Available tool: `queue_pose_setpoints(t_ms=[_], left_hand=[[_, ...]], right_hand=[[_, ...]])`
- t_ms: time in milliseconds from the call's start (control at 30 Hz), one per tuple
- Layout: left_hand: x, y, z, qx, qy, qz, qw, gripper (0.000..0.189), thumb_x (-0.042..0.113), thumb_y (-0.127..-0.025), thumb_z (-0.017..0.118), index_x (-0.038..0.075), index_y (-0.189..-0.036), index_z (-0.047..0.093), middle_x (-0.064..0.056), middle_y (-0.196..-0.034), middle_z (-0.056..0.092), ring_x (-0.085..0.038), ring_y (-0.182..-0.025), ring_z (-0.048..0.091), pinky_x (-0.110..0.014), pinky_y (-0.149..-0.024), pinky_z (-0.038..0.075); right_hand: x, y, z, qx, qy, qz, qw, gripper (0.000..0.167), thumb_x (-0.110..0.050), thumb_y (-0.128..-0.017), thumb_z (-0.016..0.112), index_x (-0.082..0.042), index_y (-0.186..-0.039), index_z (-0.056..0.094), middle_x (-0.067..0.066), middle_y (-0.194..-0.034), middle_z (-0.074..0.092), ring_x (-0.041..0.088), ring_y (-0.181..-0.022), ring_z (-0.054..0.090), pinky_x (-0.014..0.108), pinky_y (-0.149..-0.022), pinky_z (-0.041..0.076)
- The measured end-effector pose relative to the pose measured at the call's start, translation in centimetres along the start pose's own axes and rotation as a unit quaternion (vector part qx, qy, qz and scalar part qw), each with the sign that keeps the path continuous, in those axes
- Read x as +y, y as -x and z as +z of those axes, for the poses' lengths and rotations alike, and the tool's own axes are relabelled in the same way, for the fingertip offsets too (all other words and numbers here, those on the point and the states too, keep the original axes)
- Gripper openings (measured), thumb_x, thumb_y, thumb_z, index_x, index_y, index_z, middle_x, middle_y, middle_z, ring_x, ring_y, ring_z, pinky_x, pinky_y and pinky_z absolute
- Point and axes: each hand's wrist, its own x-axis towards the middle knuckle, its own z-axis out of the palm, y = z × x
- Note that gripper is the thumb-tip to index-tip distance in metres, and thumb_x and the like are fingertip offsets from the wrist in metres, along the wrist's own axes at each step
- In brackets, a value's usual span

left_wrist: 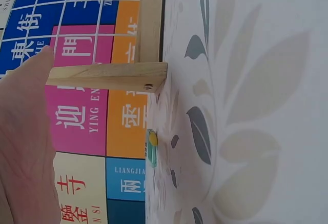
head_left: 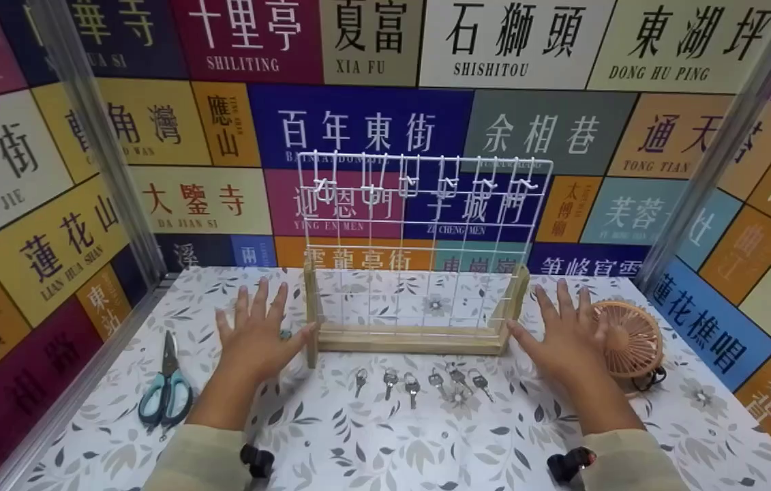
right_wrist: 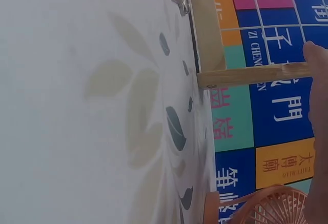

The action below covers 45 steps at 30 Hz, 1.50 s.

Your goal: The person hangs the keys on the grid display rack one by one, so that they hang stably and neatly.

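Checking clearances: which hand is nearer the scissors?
Left. The left hand is just right of the scissors, not touching them; the right hand is farther off, at the right end of the wire rack, near the fan.

teal-handled scissors [head_left: 168, 382], left | orange fan [head_left: 628, 339], right | sign-covered walls [head_left: 528, 41] around

The left wrist view cuts off the left hand [left_wrist: 25, 142], the right wrist view the right hand [right_wrist: 318, 131] and fan [right_wrist: 274, 208] — the head view's keys [head_left: 390, 377] are too small for reading any lettering.
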Motion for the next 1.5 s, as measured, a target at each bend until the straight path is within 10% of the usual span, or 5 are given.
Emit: queue_pose_setpoints(t_ms=[333, 667, 867, 1233, 1500], left_hand=[[0.6, -0.5, 0.4, -0.011, 0.124, -0.006, 0.9923, 0.095, 0.086, -0.099, 0.034, 0.037, -0.173, -0.002, -0.004, -0.183, -0.012, -0.041, -0.167, -0.018, -0.074, -0.130, -0.002], [2.6, -0.9, 0.2, -0.036, 0.327, -0.051, 0.9429, 0.083, 0.074, -0.107, 0.030, 0.028, -0.174, 0.011, -0.011, -0.182, 0.010, -0.040, -0.169, 0.007, -0.069, -0.133, 0.009], [3.4, -0.5, 1.3, -0.053, 0.409, -0.068, 0.9086, 0.084, 0.071, -0.109, 0.028, 0.020, -0.174, 0.016, -0.013, -0.180, 0.019, -0.041, -0.167, 0.016, -0.064, -0.135, 0.012], [2.6, -0.4, 2.7, -0.131, 0.505, -0.149, 0.8400, 0.087, 0.084, -0.100, 0.035, 0.039, -0.172, 0.016, -0.009, -0.180, 0.022, -0.039, -0.166, 0.025, -0.064, -0.134, 0.016], [2.1, -0.3, 3.3, -0.149, 0.543, -0.150, 0.8125, 0.079, 0.078, -0.102, 0.043, 0.044, -0.170, 0.021, -0.006, -0.181, 0.019, -0.036, -0.168, 0.018, -0.067, -0.134, 0.008]], right_hand=[[-1.8, 0.8, -1.9, 0.090, -0.059, -0.037, 0.9935, 0.088, -0.074, -0.103, 0.047, -0.027, -0.173, 0.021, 0.007, -0.183, 0.004, 0.048, -0.167, 0.008, 0.083, -0.123, 0.013], [-6.2, 1.7, -4.1, 0.170, -0.190, -0.055, 0.9653, 0.058, -0.055, -0.106, 0.060, -0.020, -0.152, 0.058, 0.008, -0.144, 0.064, 0.033, -0.134, 0.061, 0.058, -0.107, 0.054], [-8.5, 1.4, -4.0, 0.085, -0.248, -0.051, 0.9636, 0.057, -0.062, -0.106, 0.055, -0.022, -0.146, 0.064, 0.001, -0.121, 0.073, 0.022, -0.114, 0.068, 0.042, -0.096, 0.057], [-7.1, 1.1, -0.6, -0.055, -0.333, -0.032, 0.9407, 0.043, -0.047, -0.105, 0.067, -0.016, -0.134, 0.072, 0.006, -0.118, 0.076, 0.018, -0.104, 0.069, 0.033, -0.087, 0.058], [-5.3, 1.0, 2.8, -0.177, -0.311, -0.040, 0.9330, 0.034, -0.024, -0.098, 0.077, -0.008, -0.128, 0.075, 0.009, -0.112, 0.077, 0.016, -0.091, 0.071, 0.034, -0.076, 0.061]])
